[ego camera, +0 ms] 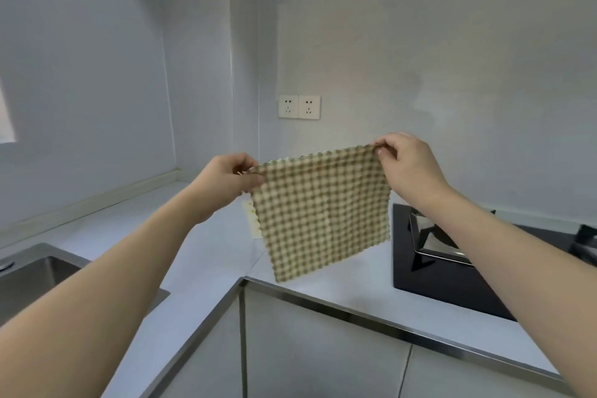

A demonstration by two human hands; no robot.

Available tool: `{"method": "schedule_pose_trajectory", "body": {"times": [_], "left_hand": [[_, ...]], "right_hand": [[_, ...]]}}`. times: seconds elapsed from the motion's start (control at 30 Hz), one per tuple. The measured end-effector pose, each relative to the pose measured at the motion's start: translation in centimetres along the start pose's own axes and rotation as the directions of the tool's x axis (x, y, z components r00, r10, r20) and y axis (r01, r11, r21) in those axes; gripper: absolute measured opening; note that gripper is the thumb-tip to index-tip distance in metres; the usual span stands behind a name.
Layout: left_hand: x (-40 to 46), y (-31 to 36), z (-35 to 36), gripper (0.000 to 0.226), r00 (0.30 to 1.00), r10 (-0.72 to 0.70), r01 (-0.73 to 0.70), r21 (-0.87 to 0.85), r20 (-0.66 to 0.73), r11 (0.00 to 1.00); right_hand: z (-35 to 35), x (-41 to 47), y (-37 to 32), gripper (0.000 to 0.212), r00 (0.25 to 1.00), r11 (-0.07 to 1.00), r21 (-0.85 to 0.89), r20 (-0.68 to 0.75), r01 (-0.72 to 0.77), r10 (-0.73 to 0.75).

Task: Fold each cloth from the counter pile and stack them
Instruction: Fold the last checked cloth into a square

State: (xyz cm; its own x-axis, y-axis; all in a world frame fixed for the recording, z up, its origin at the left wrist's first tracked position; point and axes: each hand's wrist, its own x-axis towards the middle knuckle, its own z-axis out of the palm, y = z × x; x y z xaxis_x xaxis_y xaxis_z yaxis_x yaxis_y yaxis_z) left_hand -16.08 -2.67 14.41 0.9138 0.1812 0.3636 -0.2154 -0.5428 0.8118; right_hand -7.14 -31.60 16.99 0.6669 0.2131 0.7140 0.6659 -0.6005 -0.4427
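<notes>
Cloth (323, 213): hangs spread between both hands.
Left hand (226, 179): pinches upper left corner.
Right hand (405, 165): pinches upper right corner, fingertips partly hidden.

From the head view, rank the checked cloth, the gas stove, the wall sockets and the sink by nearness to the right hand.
1. Checked cloth: its top corner is pinched by the right hand.
2. Gas stove: below the hand, on the right.
3. Wall sockets: up on the wall, to the left.
4. Sink: far left.

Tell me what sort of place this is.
Most likely a home kitchen, at a corner counter. A black gas hob sits to the right, a steel sink is set in at the left, and twin wall sockets sit above the worktop.
</notes>
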Motion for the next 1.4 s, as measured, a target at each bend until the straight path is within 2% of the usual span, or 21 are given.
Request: {"method": "schedule_pose_trajectory", "body": {"times": [0.13,0.23,0.4,0.5,0.7,0.87,1.0,1.1,1.23,1.4], "left_hand": [[1.0,1.4,0.7,0.008,1.000,0.003,-0.002,-0.010,0.013,1.000],[2.9,0.0,2.0,0.005,1.000,-0.020,0.019,0.030,0.023,0.999],[6.9,-6.4,6.4,0.002,0.994,-0.086,0.076,0.152,0.062,0.985],[9.4,-11.2,9.1,0.004,0.991,-0.130,0.122,0.182,0.035,0.976],[12.1,-15.9,11.2,0.007,0.993,-0.108,0.115,0.206,-0.044,0.972],[8.4,-16.3,10.7,0.016,0.999,0.046,-0.037,0.282,-0.027,0.959],[3.1,-16.8,10.4,0.020,0.987,0.123,-0.153,0.354,0.106,0.923],[0.7,-17.9,10.6,0.025,0.967,0.127,-0.210,0.406,0.222,0.889],[0.4,-19.5,10.9,0.022,0.965,0.099,-0.190,0.384,0.244,0.904],[0.4,-19.6,10.9,0.019,0.921,0.320,-0.388,0.453,0.221,0.803]], "right_hand": [[-1.9,0.3,0.6,0.018,0.999,0.999,-0.054,-0.032,0.009,-0.010],[-0.6,0.2,2.7,0.017,0.999,0.997,-0.071,0.007,-0.032,0.032],[5.8,-0.6,8.8,0.021,0.966,0.981,-0.040,0.170,-0.190,0.194],[10.4,-1.4,12.7,0.021,0.929,0.960,-0.047,0.243,-0.275,0.278],[14.4,-0.9,16.0,0.024,0.921,0.949,0.033,0.256,-0.313,0.295],[14.1,-4.2,15.7,0.024,0.953,0.985,-0.056,0.247,-0.164,0.173],[13.1,-9.5,14.7,0.024,0.934,0.980,-0.175,0.323,-0.099,0.153],[12.9,-12.4,14.2,0.023,0.925,0.968,-0.247,0.357,-0.044,0.133],[13.2,-13.6,13.6,0.020,0.922,0.953,-0.291,0.338,-0.088,0.188],[13.5,-13.6,13.8,0.011,0.945,0.935,-0.347,0.272,-0.081,0.183]]}}
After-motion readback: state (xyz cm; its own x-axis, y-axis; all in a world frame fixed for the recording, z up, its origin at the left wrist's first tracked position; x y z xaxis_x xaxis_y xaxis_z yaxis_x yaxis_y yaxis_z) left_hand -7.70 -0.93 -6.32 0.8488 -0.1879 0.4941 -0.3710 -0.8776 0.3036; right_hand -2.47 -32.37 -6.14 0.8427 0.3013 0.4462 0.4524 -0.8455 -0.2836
